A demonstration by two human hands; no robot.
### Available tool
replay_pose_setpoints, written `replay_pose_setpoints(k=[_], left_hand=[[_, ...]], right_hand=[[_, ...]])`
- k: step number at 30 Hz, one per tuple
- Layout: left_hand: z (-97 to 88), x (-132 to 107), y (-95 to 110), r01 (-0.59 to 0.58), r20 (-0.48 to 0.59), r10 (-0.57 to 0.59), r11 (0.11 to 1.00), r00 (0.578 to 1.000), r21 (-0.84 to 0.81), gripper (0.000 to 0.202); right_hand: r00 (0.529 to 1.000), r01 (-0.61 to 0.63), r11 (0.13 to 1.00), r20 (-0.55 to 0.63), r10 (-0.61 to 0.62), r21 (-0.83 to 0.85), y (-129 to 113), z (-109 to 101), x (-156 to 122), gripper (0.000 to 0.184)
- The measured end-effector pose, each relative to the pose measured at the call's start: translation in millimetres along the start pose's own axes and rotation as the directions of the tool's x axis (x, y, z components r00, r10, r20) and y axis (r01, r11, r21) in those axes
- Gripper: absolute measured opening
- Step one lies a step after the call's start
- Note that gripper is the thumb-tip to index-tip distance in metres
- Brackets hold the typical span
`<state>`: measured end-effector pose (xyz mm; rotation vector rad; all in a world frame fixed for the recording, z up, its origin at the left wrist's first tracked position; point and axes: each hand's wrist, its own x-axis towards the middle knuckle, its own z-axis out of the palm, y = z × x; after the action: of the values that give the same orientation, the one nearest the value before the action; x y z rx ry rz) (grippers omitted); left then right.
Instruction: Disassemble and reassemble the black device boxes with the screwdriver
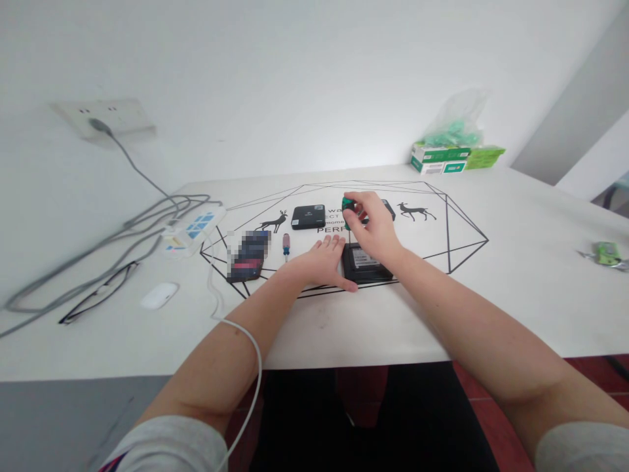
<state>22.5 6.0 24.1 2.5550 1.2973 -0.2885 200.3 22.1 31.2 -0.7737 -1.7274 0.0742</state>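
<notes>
A black flat device [367,258] with a pale label lies on the mat in front of me. My right hand [372,219] is closed round the handle of a green-and-black screwdriver [348,204]. The screwdriver stands upright, its thin shaft reaching down to the device's far left corner; whether the tip sits in a screw is too small to tell. At the device's left side, my left hand [322,263] lies flat with fingers stretched out and the thumb at the near left corner. Behind my right hand, another dark device [388,210] is partly hidden.
Left of the hands are a second screwdriver [286,246], a black box [308,216] and a blurred phone [249,255]. Farther left lie glasses [101,293], a white case [160,295] and a power strip [194,231]. A white cable [259,367] crosses my left arm. Green boxes [442,155] stand back right.
</notes>
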Motion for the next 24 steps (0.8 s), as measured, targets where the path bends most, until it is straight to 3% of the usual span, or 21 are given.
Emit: replay_pose_setpoints(k=[5, 12, 19, 21, 24], left_hand=[[4.6, 2.0, -3.8, -0.005, -0.021, 0.005, 1.000, 1.000, 0.001, 0.154], [2.4, 1.5, -2.1, -0.002, -0.001, 0.002, 1.000, 1.000, 0.008, 0.155], [2.0, 1.3, -0.9, 0.017, -0.008, -0.017, 0.999, 1.000, 0.037, 0.154], [1.5, 0.8, -0.6, 0.020, -0.009, -0.020, 0.999, 1.000, 0.034, 0.154], [1.4, 0.2, -0.6, 0.016, -0.008, -0.016, 1.000, 1.000, 0.027, 0.154]], right_hand=[[0.993, -0.118, 0.993, 0.003, 0.118, 0.026, 3.5, 2.7, -1.7, 0.037], [0.999, -0.028, 0.997, -0.014, 0.029, 0.073, 8.2, 6.4, -5.7, 0.041], [0.993, 0.079, 0.996, -0.079, -0.083, -0.049, 5.0, 2.4, -1.3, 0.040], [0.995, 0.074, 0.997, -0.071, -0.076, -0.029, 2.3, 2.2, -0.9, 0.036], [0.998, -0.029, 0.999, -0.052, 0.030, 0.013, 1.1, 3.4, -1.6, 0.024]])
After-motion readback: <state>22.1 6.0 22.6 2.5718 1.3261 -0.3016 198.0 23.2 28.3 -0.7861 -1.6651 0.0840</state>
